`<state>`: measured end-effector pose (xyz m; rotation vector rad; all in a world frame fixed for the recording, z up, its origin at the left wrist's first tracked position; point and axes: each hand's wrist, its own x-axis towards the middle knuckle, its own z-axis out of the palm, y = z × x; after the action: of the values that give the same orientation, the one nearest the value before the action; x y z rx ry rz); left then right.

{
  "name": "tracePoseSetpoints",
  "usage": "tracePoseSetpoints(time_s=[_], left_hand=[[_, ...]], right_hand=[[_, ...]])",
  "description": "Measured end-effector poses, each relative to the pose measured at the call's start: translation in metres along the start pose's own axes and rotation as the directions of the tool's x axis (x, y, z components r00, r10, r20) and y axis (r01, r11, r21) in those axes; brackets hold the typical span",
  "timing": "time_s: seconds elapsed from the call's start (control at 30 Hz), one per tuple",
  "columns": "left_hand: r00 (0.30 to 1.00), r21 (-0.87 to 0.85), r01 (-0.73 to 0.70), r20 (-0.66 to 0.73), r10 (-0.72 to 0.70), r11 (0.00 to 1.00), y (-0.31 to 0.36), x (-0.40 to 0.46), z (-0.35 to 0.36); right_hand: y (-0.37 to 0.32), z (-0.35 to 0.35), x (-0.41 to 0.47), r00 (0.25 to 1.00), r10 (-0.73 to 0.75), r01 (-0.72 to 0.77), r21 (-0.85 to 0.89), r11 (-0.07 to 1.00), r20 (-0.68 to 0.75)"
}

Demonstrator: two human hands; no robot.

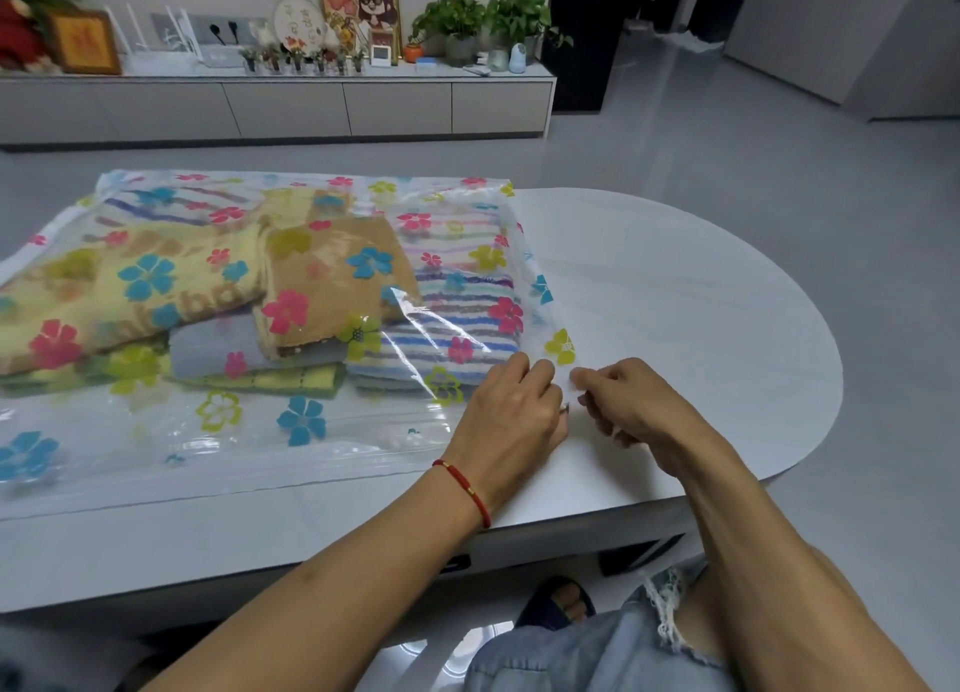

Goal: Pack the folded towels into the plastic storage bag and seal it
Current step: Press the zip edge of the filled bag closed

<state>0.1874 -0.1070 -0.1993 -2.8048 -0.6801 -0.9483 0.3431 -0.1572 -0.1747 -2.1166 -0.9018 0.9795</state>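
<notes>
Flower-printed plastic storage bag lying flat on white table, folded towels sitting inside, beyond fingertips. Left hand and right hand both pinching bag's near right corner, fingers curling, knuckles nearly meeting. Red bracelet circling left wrist.

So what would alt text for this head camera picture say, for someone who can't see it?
Both hands, left hand and right hand, pinch the near right corner of a flower-printed clear plastic storage bag lying on a white table. Folded towels in yellow, tan, grey and stripes already sit inside it.
</notes>
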Motion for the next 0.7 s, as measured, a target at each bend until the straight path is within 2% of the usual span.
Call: tracePoseSetpoints(time_s=[0.07,0.17,0.43,0.7], left_hand=[[0.998,0.002,0.040,0.038,-0.040,0.999,0.007,0.002,0.002],[0.997,0.024,0.027,0.074,-0.029,0.999,0.010,0.000,0.005],[0.997,0.297,-0.018,0.083,-0.008,0.955,-0.008,-0.020,-0.022],[0.999,0.302,-0.032,0.045,0.020,0.953,-0.065,-0.071,-0.054]], right_hand=[[0.000,-0.004,-0.006,0.994,0.034,-0.041,0.061,0.997,0.105],[0.003,-0.006,-0.010,0.993,-0.030,0.026,0.033,0.999,0.118],[0.012,-0.007,-0.014,0.998,-0.064,0.063,0.099,0.993,0.007],[0.011,-0.003,-0.018,0.975,-0.094,0.095,-0.009,0.995,-0.200]])
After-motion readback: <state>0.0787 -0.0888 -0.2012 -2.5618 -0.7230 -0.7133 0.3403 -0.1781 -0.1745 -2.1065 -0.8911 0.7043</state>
